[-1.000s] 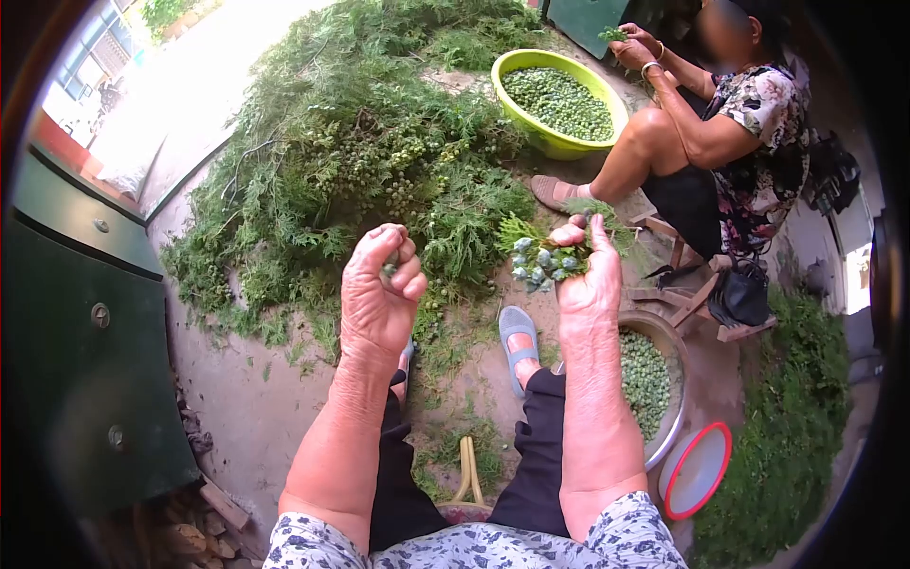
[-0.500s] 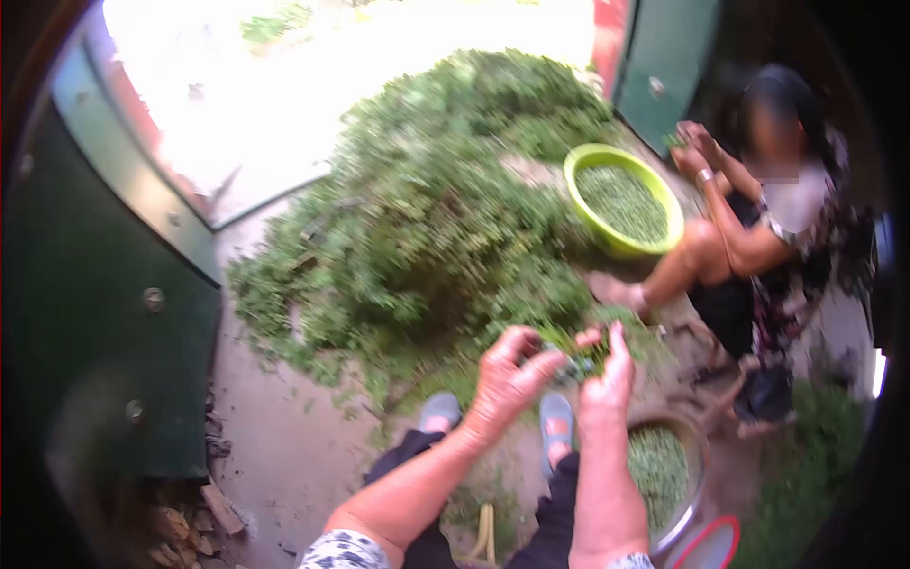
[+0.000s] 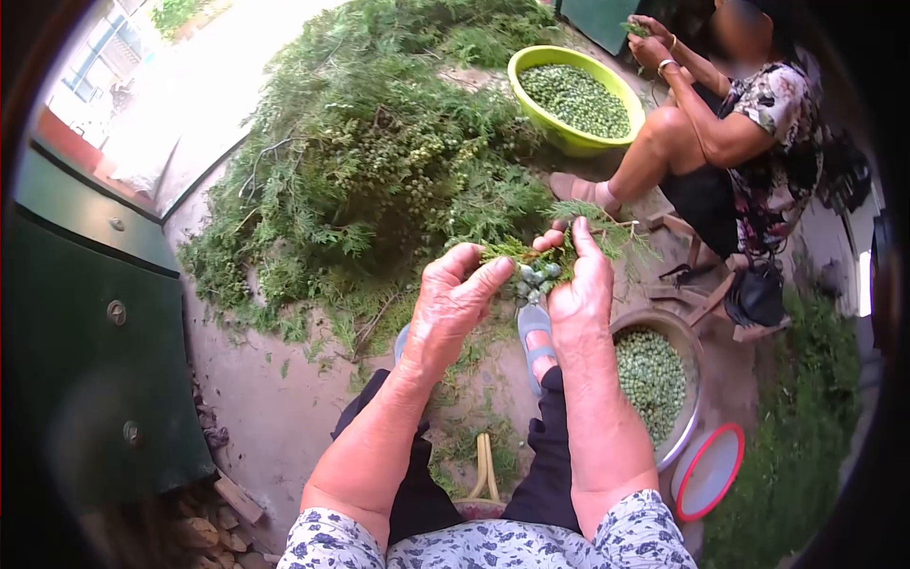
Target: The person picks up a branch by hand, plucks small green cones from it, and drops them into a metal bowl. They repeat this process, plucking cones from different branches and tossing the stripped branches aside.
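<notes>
A leafy evergreen sprig (image 3: pixel 566 254) with pale blue-green cones (image 3: pixel 536 278) is held up in front of my knees. My left hand (image 3: pixel 450 302) pinches its left end between thumb and fingers. Closed around the sprig's right part is my right hand (image 3: pixel 582 289), thumb pointing up, with feathery green tips sticking out beyond it. The cones hang in the gap between both hands. Below my right forearm stands a metal basin (image 3: pixel 699 384) filled with similar round green cones.
A big heap of cut evergreen branches (image 3: pixel 379 171) covers the ground ahead. Beyond it, a yellow-green basin (image 3: pixel 523 104) holds more cones. At right, a seated person (image 3: pixel 730 142) handles a small sprig. A red-rimmed sieve-like dish (image 3: pixel 684 493) lies beside the metal basin. Green metal doors (image 3: pixel 95 379) stand left.
My view has tilted down and sharpened, so the surroundings sit higher and further left in it. Both hands still hold the sprig, and its cones now show clearly.
</notes>
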Demonstrator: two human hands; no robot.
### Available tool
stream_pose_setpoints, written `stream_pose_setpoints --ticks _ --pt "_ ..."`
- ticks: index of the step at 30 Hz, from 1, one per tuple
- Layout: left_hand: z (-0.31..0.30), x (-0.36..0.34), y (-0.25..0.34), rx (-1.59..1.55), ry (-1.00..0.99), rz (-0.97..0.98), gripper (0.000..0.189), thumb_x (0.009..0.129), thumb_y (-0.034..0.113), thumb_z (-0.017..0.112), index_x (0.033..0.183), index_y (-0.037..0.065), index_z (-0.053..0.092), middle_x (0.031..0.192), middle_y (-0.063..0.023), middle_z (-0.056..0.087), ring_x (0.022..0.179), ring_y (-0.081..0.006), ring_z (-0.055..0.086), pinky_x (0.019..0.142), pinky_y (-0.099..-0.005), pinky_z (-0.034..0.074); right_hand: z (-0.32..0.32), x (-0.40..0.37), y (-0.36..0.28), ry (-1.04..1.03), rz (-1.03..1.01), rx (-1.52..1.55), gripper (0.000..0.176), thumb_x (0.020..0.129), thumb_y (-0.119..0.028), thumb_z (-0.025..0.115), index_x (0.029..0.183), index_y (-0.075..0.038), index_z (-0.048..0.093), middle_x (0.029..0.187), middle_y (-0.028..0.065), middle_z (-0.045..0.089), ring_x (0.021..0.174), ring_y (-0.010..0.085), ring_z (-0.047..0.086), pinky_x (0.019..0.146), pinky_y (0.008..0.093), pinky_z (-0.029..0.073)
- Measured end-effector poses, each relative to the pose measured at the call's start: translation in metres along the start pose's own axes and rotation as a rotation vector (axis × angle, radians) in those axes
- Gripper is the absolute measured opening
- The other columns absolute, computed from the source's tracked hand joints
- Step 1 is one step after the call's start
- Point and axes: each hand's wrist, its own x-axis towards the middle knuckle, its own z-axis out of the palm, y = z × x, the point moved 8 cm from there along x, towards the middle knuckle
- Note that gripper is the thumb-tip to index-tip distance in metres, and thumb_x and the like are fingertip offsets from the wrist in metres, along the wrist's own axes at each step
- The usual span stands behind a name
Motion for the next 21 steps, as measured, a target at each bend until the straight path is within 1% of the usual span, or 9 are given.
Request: stream_pose_setpoints --ticks 4,7,10,11,12,15,18,20,21 --pt "-0.002 0.001 0.0 0.019 0.031 0.005 0.015 0.085 0.019 0.062 0.082 0.006 0.058 0.055 0.0059 0.044 0.042 -0.001 0.032 0.036 -0.0183 0.021 0.0 0.002 0.002 0.016 0.002 0.012 0.025 0.09 -0.025 0.053 0.087 0.0 0.054 0.068 0.0078 0.056 0.057 0.018 0.055 0.057 0.0307 0.048" --pt "0.006 -0.005 -0.008 -0.27 -0.018 -0.191 0.017 0.085 0.023 0.059 0.077 0.009 0.054 0.056 0.0021 0.048 0.039 -0.0029 0.035 0.033 -0.0179 0.021 0.002 0.004 0.007 -0.014 0.023 0.038 0.026 0.091 -0.025 0.051 0.087 0.0 0.053 0.069 0.0075 0.054 0.056 0.0181 0.054 0.056 0.0302 0.048" --pt "0.009 -0.009 -0.016 -0.508 -0.04 -0.31 0.019 0.086 0.025 0.057 0.077 0.009 0.053 0.056 0.0019 0.047 0.038 -0.0041 0.034 0.032 -0.0175 0.023 -0.003 0.011 0.004 -0.051 0.064 0.116 0.025 0.092 -0.024 0.05 0.086 0.001 0.051 0.069 0.0064 0.051 0.055 0.0179 0.051 0.055 0.0301 0.048" --pt "0.008 -0.008 -0.005 -0.589 -0.128 -0.207 0.019 0.086 0.025 0.055 0.076 0.008 0.053 0.056 0.0025 0.044 0.037 -0.0046 0.032 0.031 -0.0178 0.026 -0.009 0.016 -0.007 -0.042 0.031 0.167 0.024 0.091 -0.023 0.05 0.087 0.001 0.051 0.069 0.0061 0.051 0.056 0.0177 0.051 0.054 0.0309 0.048" --pt "-0.001 -0.008 0.001 -0.578 -0.13 -0.157 0.02 0.087 0.024 0.052 0.076 0.007 0.053 0.057 0.0013 0.045 0.038 -0.005 0.034 0.032 -0.018 0.028 -0.011 0.018 -0.018 -0.034 -0.005 0.219 0.023 0.091 -0.022 0.051 0.087 0.001 0.05 0.069 0.0058 0.05 0.056 0.0175 0.051 0.054 0.0316 0.048" --pt "-0.009 -0.004 0.0 -0.761 -0.055 -0.15 0.018 0.087 0.021 0.049 0.083 0.004 0.056 0.07 -0.0071 0.051 0.047 -0.0099 0.044 0.033 -0.0192 0.032 -0.006 0.014 -0.033 -0.032 -0.122 0.149 0.019 0.09 -0.019 0.053 0.089 0.0 0.051 0.072 0.0071 0.053 0.06 0.0177 0.053 0.056 0.033 0.05" --pt "-0.002 -0.002 0.0 -0.781 -0.001 -0.134 0.018 0.086 0.02 0.05 0.087 0.004 0.058 0.076 -0.0099 0.054 0.049 -0.0117 0.047 0.034 -0.0199 0.033 0.0 0.011 -0.031 -0.012 -0.205 0.069 0.017 0.09 -0.017 0.053 0.089 -0.001 0.051 0.075 0.0089 0.056 0.061 0.0185 0.055 0.059 0.0331 0.051" --pt "-0.001 -0.004 -0.007 -0.81 0.051 -0.171 0.017 0.087 0.019 0.052 0.089 0.004 0.058 0.074 -0.0074 0.054 0.048 -0.0095 0.046 0.035 -0.0189 0.032 -0.007 0.012 -0.019 0.065 -0.147 0.038 0.016 0.09 -0.016 0.052 0.089 0.0 0.051 0.075 0.0089 0.056 0.061 0.0184 0.055 0.058 0.0339 0.051" --pt "-0.003 -0.004 -0.002 -0.559 0.054 -0.086 0.016 0.087 0.018 0.053 0.09 0.004 0.058 0.071 -0.0046 0.053 0.047 -0.0078 0.044 0.036 -0.0185 0.03 -0.001 0.004 -0.021 0.07 -0.172 0.02 0.016 0.09 -0.016 0.052 0.089 0.0 0.051 0.075 0.0089 0.056 0.06 0.019 0.055 0.056 0.0347 0.051"
